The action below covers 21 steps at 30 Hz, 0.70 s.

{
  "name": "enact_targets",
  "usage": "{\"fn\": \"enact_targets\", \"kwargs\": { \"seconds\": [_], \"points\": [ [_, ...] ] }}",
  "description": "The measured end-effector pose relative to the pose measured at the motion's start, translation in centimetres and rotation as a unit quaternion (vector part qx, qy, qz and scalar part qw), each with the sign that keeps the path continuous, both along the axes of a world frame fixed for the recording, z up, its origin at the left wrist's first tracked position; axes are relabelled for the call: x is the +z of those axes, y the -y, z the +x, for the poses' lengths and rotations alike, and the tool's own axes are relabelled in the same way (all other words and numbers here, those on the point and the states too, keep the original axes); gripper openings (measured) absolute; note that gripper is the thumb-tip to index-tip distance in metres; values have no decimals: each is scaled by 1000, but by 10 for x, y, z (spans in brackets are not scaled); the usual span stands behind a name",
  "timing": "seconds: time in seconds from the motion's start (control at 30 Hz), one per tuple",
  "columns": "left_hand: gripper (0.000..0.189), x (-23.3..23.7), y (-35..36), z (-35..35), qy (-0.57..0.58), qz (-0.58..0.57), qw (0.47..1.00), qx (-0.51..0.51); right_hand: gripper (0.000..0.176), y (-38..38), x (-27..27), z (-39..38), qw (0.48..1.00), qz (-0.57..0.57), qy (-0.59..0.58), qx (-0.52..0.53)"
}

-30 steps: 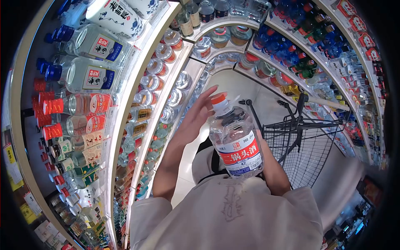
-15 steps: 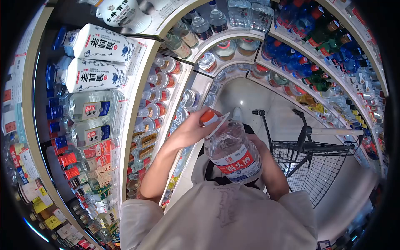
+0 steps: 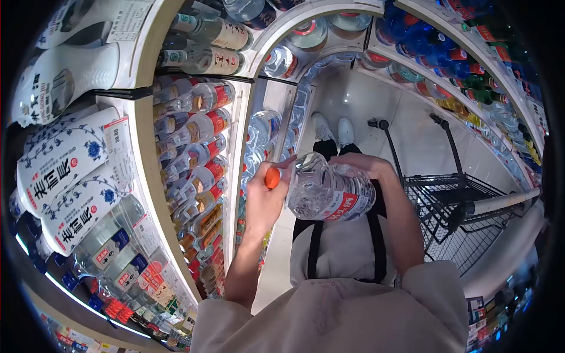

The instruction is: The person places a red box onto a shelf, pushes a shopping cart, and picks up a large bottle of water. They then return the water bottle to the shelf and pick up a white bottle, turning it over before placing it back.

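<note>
In front of my body I hold a large clear plastic liquor jug [image 3: 306, 194] with a red, white and blue label [image 3: 347, 206]. It lies tilted on its side, cap end to the left and base to the right. My left hand [image 3: 263, 200] is closed around the neck and handle, and the orange cap [image 3: 272, 177] pokes out between its fingers. Against the far side of the jug near its base is my right hand [image 3: 372, 166], its fingers mostly hidden behind the bottle.
Left of me, shelves hold white blue-patterned bottles [image 3: 65, 165] and rows of clear bottles [image 3: 197, 126]. More shelves with blue bottles [image 3: 421, 44] curve along the far right. A black wire shopping cart [image 3: 441, 188] stands at my right on the pale floor [image 3: 376, 109].
The jug has turned from nearly upright to more sideways, its base swinging up and right. My left hand has moved left and down. The view has shifted, and both white shoes now show.
</note>
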State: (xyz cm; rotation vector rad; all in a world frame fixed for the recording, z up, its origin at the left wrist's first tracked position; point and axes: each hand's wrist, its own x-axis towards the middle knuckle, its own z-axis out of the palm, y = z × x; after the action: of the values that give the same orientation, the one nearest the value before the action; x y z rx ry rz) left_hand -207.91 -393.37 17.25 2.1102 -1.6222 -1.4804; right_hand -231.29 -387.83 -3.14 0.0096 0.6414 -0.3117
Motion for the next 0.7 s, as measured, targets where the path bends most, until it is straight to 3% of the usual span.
{"fn": "enact_targets", "kwargs": {
  "seconds": [0.03, 0.1, 0.13, 0.23, 0.3, 0.37, 0.4, 0.47, 0.5, 0.6, 0.7],
  "points": [
    [23, -10, -2, -7, -49, -72, 996, 19, 38, 2, -17, -3, 1000, 8, 1, -1],
    [25, -37, -4, -12, -45, -88, 995, 31, 42, 4, -48, -4, 984, 84, 32, -151],
    [27, -51, 0, -15, -45, -115, 991, 41, 42, 11, -64, 3, 984, 89, 31, -152],
    [33, -84, 6, -22, 11, -172, 984, -34, 52, 17, -104, 28, 935, 138, 20, -327],
    [34, -111, 16, -19, 38, -276, 955, -103, 53, 16, -117, 38, 914, 139, 8, -381],
    [34, -132, 27, -15, 51, -268, 957, -94, 57, 18, -129, 46, 892, 66, 42, -444],
    [34, -140, 32, -13, 65, -260, 960, -82, 57, 15, -146, 59, 893, 67, 45, -443],
    [33, -159, 43, -8, 69, -258, 961, -78, 61, 11, -181, 85, 900, -47, -169, -400],
    [33, -162, 46, -7, 76, -250, 962, -82, 70, 32, -152, 79, 925, -8, -127, -358],
    [32, -179, 53, -1, 79, -270, 956, -82, 75, 42, -183, 90, 949, 9, -171, -263],
    [32, -199, 50, 4, 70, -297, 949, -76, 76, 66, -163, 97, 956, 31, -205, -208]
  ]
}}
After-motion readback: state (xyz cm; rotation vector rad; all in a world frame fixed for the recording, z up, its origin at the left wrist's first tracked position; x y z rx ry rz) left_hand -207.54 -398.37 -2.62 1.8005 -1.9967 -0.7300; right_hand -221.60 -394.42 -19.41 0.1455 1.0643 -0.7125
